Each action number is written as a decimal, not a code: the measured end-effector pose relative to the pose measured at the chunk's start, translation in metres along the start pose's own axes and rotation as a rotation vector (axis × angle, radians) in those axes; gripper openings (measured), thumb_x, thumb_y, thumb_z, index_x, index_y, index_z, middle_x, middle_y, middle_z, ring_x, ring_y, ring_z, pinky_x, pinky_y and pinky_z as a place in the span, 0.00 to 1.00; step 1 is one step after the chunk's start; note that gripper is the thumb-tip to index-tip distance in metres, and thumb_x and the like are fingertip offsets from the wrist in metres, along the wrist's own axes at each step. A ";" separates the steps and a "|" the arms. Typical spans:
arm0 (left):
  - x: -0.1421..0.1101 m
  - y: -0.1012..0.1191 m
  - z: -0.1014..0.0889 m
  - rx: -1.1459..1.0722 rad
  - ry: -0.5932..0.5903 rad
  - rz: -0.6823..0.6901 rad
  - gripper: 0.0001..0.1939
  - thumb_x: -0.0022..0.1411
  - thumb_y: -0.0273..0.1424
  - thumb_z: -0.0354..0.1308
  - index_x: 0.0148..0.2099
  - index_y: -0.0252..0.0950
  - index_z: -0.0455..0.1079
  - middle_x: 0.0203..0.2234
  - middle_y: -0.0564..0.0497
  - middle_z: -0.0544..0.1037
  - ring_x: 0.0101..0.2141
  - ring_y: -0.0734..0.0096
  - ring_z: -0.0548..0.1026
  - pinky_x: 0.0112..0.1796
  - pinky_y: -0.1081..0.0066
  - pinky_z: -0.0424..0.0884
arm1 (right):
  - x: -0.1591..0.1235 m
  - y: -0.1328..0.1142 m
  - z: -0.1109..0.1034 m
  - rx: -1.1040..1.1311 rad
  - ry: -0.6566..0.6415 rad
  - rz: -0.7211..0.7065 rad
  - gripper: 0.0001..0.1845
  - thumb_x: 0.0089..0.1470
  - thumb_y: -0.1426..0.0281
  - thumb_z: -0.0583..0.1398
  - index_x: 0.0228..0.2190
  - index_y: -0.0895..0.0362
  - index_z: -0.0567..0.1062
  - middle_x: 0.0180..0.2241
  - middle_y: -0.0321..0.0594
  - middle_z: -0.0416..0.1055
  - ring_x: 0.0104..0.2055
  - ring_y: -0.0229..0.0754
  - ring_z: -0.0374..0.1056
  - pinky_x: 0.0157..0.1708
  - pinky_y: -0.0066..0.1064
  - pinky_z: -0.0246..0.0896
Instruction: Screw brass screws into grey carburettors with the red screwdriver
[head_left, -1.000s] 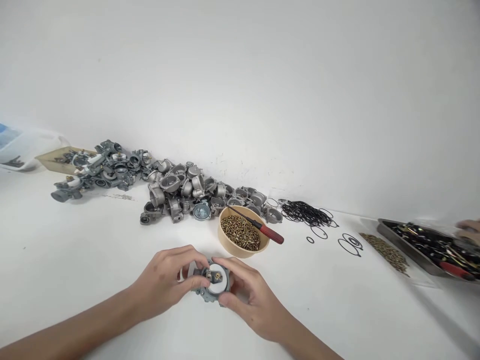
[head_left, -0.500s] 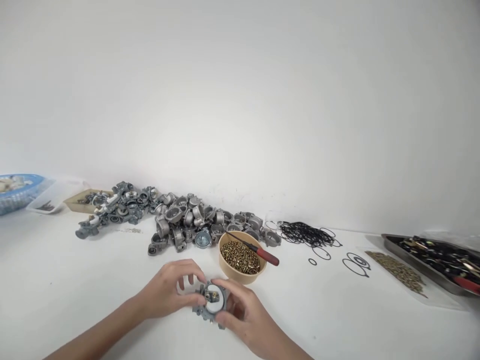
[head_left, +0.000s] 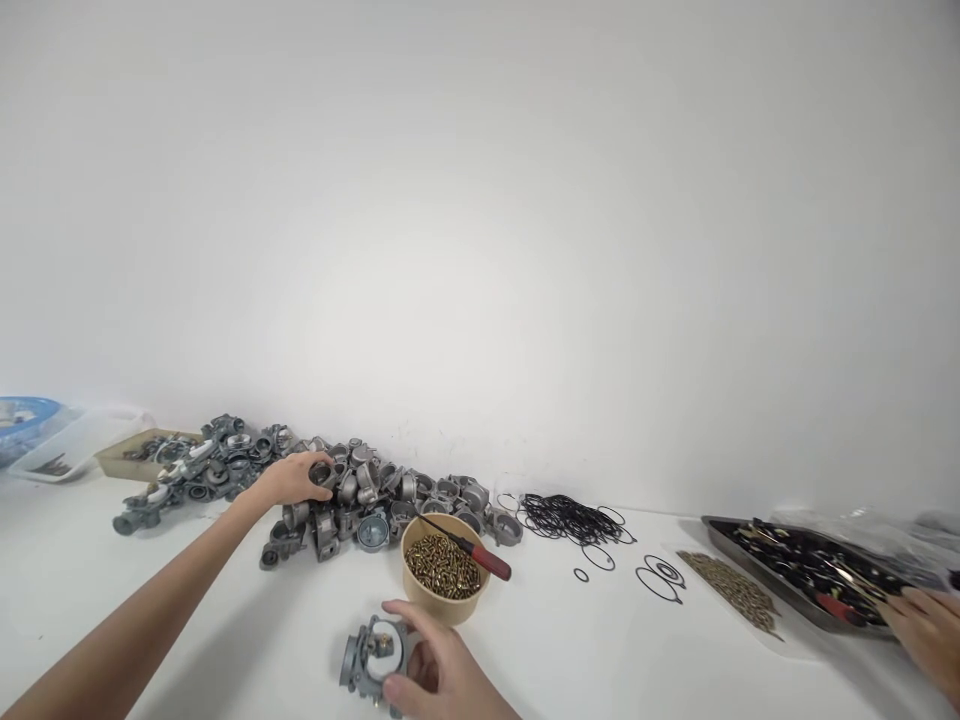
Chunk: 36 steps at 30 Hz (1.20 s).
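Note:
My right hand (head_left: 448, 668) grips a grey carburetor body (head_left: 357, 662) by its right side, near the front of the table. A white float with a brass piece in it faces up inside the body. My left hand (head_left: 296, 478) is at the pile of silver metal float bowls (head_left: 367, 480), its thumb and fingers closed round one float bowl (head_left: 323, 474) at the pile's left part. Just beyond my right hand stands a tan bowl (head_left: 442, 608) full of brass-coloured screws (head_left: 442, 568). A red-handled screwdriver (head_left: 491, 562) lies across its rim.
Carburetor bodies (head_left: 217, 470) are heaped left, by a tan tray (head_left: 124, 460) and a blue basket (head_left: 30, 410). Black rubber rings (head_left: 574, 520) lie right of the bowls. Further right are small brass parts (head_left: 731, 590), a metal tray (head_left: 795, 610) and another person's hand (head_left: 930, 630).
My left hand has let go of the carburetor body and moved forward and left to the float bowls. My right hand still holds the body. Another person's hand has come back into view at right.

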<state>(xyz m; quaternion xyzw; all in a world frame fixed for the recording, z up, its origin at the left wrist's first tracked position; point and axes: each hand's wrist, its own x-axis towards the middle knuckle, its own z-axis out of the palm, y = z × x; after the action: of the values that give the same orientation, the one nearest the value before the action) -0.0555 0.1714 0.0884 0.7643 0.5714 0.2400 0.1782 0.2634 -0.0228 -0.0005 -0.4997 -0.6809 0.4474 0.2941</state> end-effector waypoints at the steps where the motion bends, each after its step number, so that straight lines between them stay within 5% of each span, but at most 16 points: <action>1: -0.002 0.002 0.000 -0.012 0.020 -0.003 0.17 0.70 0.36 0.65 0.57 0.37 0.73 0.56 0.42 0.75 0.53 0.51 0.77 0.51 0.51 0.76 | -0.001 -0.001 -0.001 0.000 -0.004 0.000 0.48 0.51 0.45 0.69 0.66 0.52 0.67 0.45 0.46 0.71 0.42 0.48 0.68 0.44 0.37 0.66; 5: -0.023 0.021 -0.005 -0.115 0.146 0.035 0.25 0.64 0.43 0.66 0.59 0.40 0.68 0.60 0.37 0.72 0.59 0.35 0.70 0.55 0.43 0.71 | -0.002 -0.007 -0.002 -0.018 -0.019 -0.018 0.47 0.52 0.45 0.69 0.67 0.50 0.65 0.51 0.48 0.70 0.40 0.45 0.67 0.40 0.34 0.64; 8: -0.056 0.043 0.003 -0.258 0.095 0.118 0.29 0.62 0.50 0.65 0.59 0.42 0.66 0.59 0.41 0.74 0.52 0.40 0.77 0.47 0.50 0.77 | 0.000 -0.010 -0.002 -0.025 -0.039 -0.077 0.45 0.54 0.44 0.67 0.65 0.52 0.66 0.51 0.48 0.70 0.37 0.41 0.66 0.35 0.30 0.61; 11: -0.098 0.066 0.031 -0.438 -0.090 0.200 0.27 0.58 0.47 0.70 0.53 0.42 0.66 0.48 0.46 0.80 0.43 0.51 0.82 0.39 0.62 0.79 | 0.003 -0.015 -0.001 -0.043 -0.075 -0.128 0.43 0.57 0.44 0.65 0.63 0.57 0.67 0.40 0.44 0.73 0.31 0.36 0.61 0.30 0.28 0.54; 13: -0.122 0.079 0.056 -0.778 -0.231 0.281 0.25 0.57 0.43 0.72 0.48 0.41 0.63 0.47 0.47 0.79 0.44 0.53 0.81 0.40 0.63 0.78 | 0.005 -0.018 0.001 -0.032 -0.101 -0.154 0.40 0.58 0.45 0.65 0.61 0.58 0.68 0.33 0.39 0.72 0.29 0.35 0.59 0.28 0.27 0.51; 15: -0.137 0.087 0.081 -0.978 -0.172 0.315 0.28 0.52 0.42 0.75 0.43 0.41 0.59 0.43 0.49 0.78 0.41 0.58 0.78 0.38 0.66 0.74 | 0.007 -0.021 0.002 0.027 -0.130 -0.191 0.35 0.60 0.46 0.64 0.56 0.59 0.70 0.33 0.39 0.72 0.30 0.36 0.61 0.29 0.27 0.53; 19: -0.145 0.089 0.118 -1.055 -0.056 0.304 0.31 0.48 0.44 0.77 0.37 0.40 0.56 0.35 0.53 0.73 0.36 0.66 0.71 0.35 0.72 0.65 | 0.008 -0.021 0.004 0.147 -0.190 -0.231 0.28 0.63 0.50 0.63 0.51 0.59 0.70 0.37 0.42 0.72 0.35 0.39 0.66 0.33 0.29 0.59; 23: -0.145 0.080 0.132 -1.036 -0.017 0.196 0.32 0.50 0.43 0.76 0.37 0.40 0.54 0.31 0.56 0.69 0.33 0.68 0.69 0.34 0.72 0.62 | 0.008 -0.023 0.003 0.153 -0.195 -0.188 0.28 0.61 0.52 0.66 0.51 0.60 0.71 0.38 0.43 0.73 0.36 0.40 0.68 0.36 0.30 0.62; 25: -0.147 0.076 0.131 -1.063 -0.065 0.173 0.32 0.51 0.40 0.77 0.45 0.41 0.57 0.38 0.52 0.75 0.39 0.63 0.74 0.40 0.68 0.67 | 0.008 -0.024 0.003 0.148 -0.191 -0.176 0.29 0.60 0.52 0.67 0.52 0.59 0.73 0.39 0.43 0.73 0.37 0.40 0.69 0.36 0.30 0.64; 29: -0.153 0.071 0.126 -1.106 -0.175 0.133 0.55 0.49 0.37 0.79 0.69 0.44 0.47 0.51 0.43 0.77 0.52 0.49 0.76 0.54 0.56 0.68 | 0.008 -0.027 0.003 0.124 -0.180 -0.164 0.31 0.59 0.50 0.67 0.54 0.59 0.74 0.39 0.44 0.75 0.37 0.43 0.71 0.36 0.32 0.67; 36: -0.154 0.056 0.126 -1.056 -0.330 0.146 0.50 0.49 0.40 0.79 0.68 0.42 0.58 0.55 0.42 0.77 0.55 0.45 0.76 0.55 0.55 0.72 | 0.012 -0.022 0.001 0.056 -0.146 -0.200 0.39 0.54 0.51 0.71 0.59 0.57 0.73 0.47 0.47 0.76 0.43 0.47 0.72 0.38 0.34 0.71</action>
<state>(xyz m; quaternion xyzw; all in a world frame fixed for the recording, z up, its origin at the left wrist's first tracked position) 0.0249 0.0082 -0.0092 0.6362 0.2836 0.3827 0.6070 0.2493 -0.0146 0.0187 -0.3871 -0.7340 0.4699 0.3009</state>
